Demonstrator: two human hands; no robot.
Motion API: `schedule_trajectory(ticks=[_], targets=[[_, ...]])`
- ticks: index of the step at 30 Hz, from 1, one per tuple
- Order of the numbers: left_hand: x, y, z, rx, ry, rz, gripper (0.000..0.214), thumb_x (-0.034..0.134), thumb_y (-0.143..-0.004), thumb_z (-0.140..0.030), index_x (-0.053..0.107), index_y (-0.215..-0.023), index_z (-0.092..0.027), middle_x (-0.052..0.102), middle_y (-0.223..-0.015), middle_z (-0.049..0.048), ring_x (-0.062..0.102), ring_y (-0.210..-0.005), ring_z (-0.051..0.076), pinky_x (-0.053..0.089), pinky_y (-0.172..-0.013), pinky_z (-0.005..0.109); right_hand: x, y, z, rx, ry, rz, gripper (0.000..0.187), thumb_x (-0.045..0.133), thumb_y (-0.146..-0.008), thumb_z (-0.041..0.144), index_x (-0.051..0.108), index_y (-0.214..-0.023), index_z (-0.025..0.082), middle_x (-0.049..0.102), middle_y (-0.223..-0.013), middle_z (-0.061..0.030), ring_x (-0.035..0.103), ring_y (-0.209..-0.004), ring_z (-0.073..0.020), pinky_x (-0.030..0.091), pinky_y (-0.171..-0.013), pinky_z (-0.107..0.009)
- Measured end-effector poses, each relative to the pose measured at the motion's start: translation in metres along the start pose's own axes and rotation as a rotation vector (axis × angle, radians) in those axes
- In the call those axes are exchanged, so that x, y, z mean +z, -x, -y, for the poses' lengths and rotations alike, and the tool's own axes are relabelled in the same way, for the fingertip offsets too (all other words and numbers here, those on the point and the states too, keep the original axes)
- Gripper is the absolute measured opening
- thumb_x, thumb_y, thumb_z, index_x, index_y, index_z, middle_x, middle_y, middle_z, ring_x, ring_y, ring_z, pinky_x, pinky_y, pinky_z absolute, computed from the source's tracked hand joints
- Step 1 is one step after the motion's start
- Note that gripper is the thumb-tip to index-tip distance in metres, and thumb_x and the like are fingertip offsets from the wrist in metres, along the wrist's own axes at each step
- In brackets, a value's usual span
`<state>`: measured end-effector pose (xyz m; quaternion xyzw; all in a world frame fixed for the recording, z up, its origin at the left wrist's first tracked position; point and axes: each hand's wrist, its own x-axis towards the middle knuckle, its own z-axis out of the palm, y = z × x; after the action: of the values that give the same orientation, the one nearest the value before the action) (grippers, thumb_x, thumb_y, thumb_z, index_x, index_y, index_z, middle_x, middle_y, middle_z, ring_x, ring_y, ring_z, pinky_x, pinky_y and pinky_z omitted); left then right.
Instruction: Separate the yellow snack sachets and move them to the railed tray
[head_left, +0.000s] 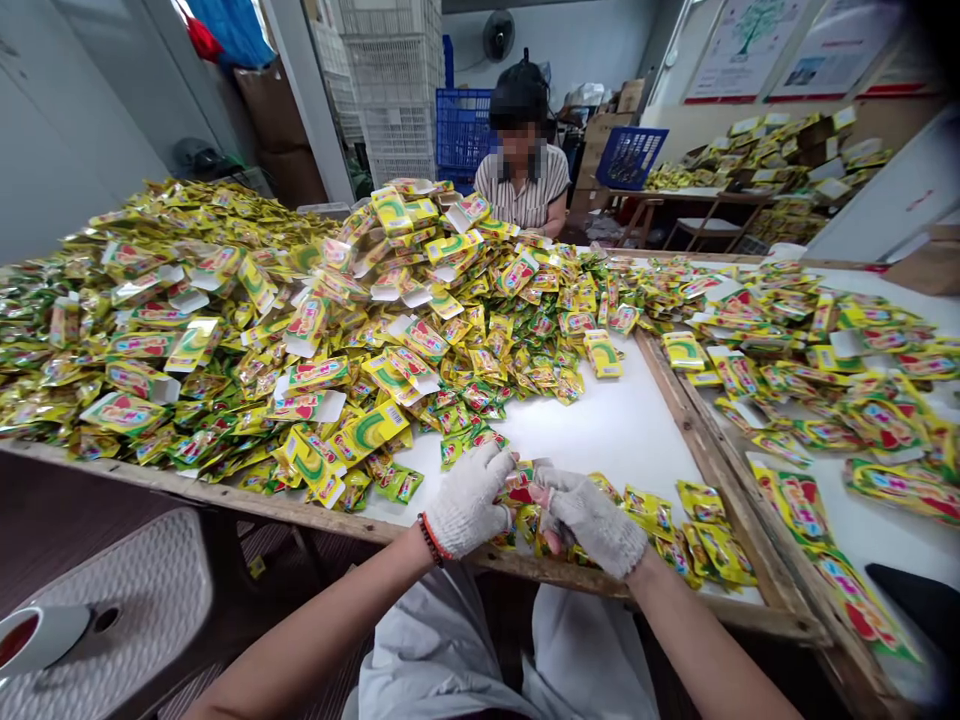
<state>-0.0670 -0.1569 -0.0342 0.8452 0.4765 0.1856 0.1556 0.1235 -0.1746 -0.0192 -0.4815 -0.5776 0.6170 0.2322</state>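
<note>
Both of my hands wear white knitted gloves and meet near the table's front edge. Between them is a small yellow and red candy box, partly covered by the fingers. My left hand is closed on its left side, with a beaded bracelet at the wrist. At its right end, the curled fingers of my right hand grip the box, some bare fingertips showing. Small yellow-green candy packets lie beneath and beside my right hand. More packets lie left of my left hand.
A big heap of boxes and packets covers the table's left and middle. A wooden strip divides the white tabletop; more boxes lie right of it. Another person sits opposite. A stool holds a cup.
</note>
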Motion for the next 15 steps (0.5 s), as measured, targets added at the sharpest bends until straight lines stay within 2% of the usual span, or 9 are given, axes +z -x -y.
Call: schedule_trajectory(ticks=[2, 6, 10, 13, 15], targets=[[0.001, 0.002, 0.000, 0.013, -0.007, 0.010, 0.065, 0.067, -0.066, -0.024, 0.048, -0.128, -0.018, 0.050, -0.125, 0.0129, 0.051, -0.112, 0.030, 0.044, -0.095, 0.042, -0.001, 0.002, 0.003, -0.006, -0.020, 0.041, 0.038, 0.049, -0.084, 0.052, 0.060, -0.093, 0.017, 0.055, -0.046, 0.0033, 0.044, -0.037, -0.0095, 0.030, -0.041, -0.021], [-0.003, 0.001, -0.005, 0.027, -0.010, 0.016, 0.059, 0.068, -0.068, -0.030, 0.051, -0.123, -0.017, 0.054, -0.117, 0.0117, 0.054, -0.104, 0.028, 0.047, -0.089, 0.038, -0.009, 0.001, 0.004, 0.041, 0.158, -0.075, 0.038, 0.054, -0.079, 0.048, 0.062, -0.101, 0.018, 0.054, -0.046, 0.0040, 0.048, -0.042, -0.0116, 0.033, -0.044, -0.023], [-0.003, -0.004, -0.006, 0.039, 0.120, 0.074, 0.049, 0.065, -0.075, -0.044, 0.055, -0.117, -0.019, 0.059, -0.106, 0.0083, 0.058, -0.091, 0.023, 0.048, -0.077, 0.031, -0.011, -0.010, -0.010, 0.079, 0.349, -0.139, 0.029, 0.052, -0.079, 0.043, 0.066, -0.090, 0.020, 0.053, -0.046, 0.0035, 0.047, -0.043, -0.0126, 0.033, -0.045, -0.024], [-0.007, -0.005, -0.002, -0.016, 0.308, 0.155, 0.035, 0.059, -0.083, -0.042, 0.058, -0.112, -0.022, 0.064, -0.096, 0.0031, 0.060, -0.085, 0.018, 0.047, -0.072, 0.025, -0.009, -0.012, -0.020, 0.043, 0.392, -0.169, 0.024, 0.056, -0.077, 0.043, 0.066, -0.079, 0.021, 0.052, -0.045, 0.0034, 0.047, -0.045, -0.0124, 0.034, -0.046, -0.024], [-0.017, -0.003, 0.006, -0.072, 0.337, 0.146, 0.038, 0.059, -0.083, -0.043, 0.056, -0.114, -0.021, 0.065, -0.094, 0.0026, 0.061, -0.083, 0.016, 0.047, -0.071, 0.024, -0.012, -0.009, -0.021, 0.046, 0.345, -0.244, 0.025, 0.061, -0.075, 0.045, 0.064, -0.071, 0.020, 0.051, -0.044, 0.0034, 0.045, -0.044, -0.0113, 0.032, -0.045, -0.024]])
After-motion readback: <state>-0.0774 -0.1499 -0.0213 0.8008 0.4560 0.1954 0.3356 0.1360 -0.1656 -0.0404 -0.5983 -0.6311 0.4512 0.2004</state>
